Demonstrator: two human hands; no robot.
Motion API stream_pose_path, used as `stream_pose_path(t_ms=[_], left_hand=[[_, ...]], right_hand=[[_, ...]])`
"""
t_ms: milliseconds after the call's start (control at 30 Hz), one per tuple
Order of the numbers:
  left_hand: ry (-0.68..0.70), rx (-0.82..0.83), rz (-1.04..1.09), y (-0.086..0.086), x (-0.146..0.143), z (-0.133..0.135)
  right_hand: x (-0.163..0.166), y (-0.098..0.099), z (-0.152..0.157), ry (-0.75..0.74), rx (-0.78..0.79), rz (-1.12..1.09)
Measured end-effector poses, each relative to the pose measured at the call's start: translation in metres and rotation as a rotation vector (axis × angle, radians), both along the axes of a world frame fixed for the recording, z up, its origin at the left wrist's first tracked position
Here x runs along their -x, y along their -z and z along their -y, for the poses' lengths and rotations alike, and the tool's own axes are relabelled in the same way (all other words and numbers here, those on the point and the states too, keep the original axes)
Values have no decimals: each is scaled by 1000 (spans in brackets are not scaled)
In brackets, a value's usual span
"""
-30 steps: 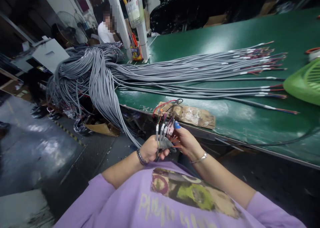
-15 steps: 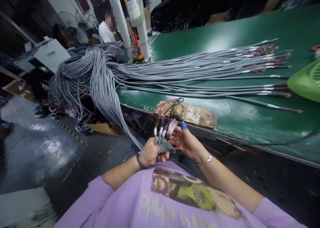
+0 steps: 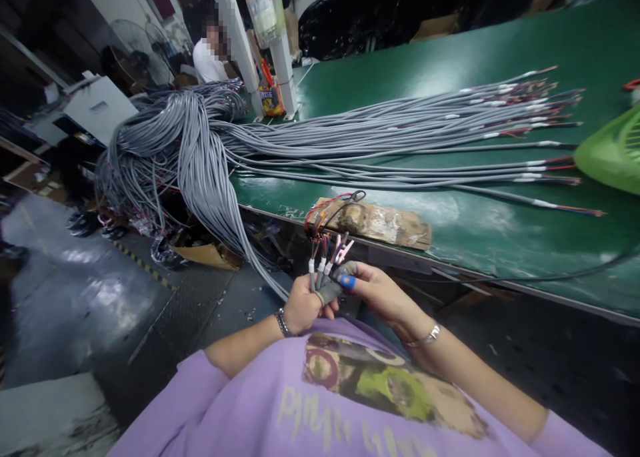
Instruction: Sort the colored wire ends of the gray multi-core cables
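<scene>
My left hand [image 3: 306,303] is closed around several grey cables [image 3: 321,278] at the bench's front edge. A grey cover wraps its thumb. White bands ring the cables, and thin coloured wires with bare copper ends [image 3: 324,240] fan out above them. My right hand [image 3: 373,287] is pinched close beside the left thumb, with blue tape on its own thumb and a grey cover on a finger. What its fingertips grip is hidden. A small pale pink piece [image 3: 344,249] sticks up by the wires, just above the right fingers; its kind is unclear.
A worn wooden block [image 3: 395,227] with red and black leads lies on the green bench [image 3: 400,77]. A large bundle of grey cables [image 3: 325,140] stretches across it and droops off the left side. A green basket [image 3: 613,151] stands at right. One person [image 3: 207,60] is behind.
My right hand has turned and closed in against the left thumb. The orange-tipped wires that stuck out between the hands are out of sight, and the pink piece now stands narrower above the fingers.
</scene>
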State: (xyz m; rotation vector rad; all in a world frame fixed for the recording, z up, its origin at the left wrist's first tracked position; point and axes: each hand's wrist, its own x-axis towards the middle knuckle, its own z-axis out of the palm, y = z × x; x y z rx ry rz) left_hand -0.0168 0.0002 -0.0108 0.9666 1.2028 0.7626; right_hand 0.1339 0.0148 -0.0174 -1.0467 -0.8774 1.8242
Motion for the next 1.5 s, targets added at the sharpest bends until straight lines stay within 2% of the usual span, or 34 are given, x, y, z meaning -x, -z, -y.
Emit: stream_pose_path(t_ms=[200, 433, 867, 1067, 1267, 1400, 1500], left_hand=[[-50, -11, -1, 9, 1, 2], [-141, -59, 8, 12, -2, 2], [-212, -25, 41, 7, -3, 2], [-265, -23, 57, 5, -4, 1], [-240, -8, 57, 2, -1, 4], [-219, 7, 91, 4, 2, 6], [-198, 31, 120, 3, 1, 4]], right_hand=[[8, 0, 5, 81, -71, 76], [14, 4, 8, 162, -71, 104], [16, -1, 9, 130, -31, 47], [13, 4, 10, 156, -19, 40], [6, 12, 8, 136, 88, -104], [3, 14, -4, 177, 181, -219], [5, 14, -17, 129, 180, -250]])
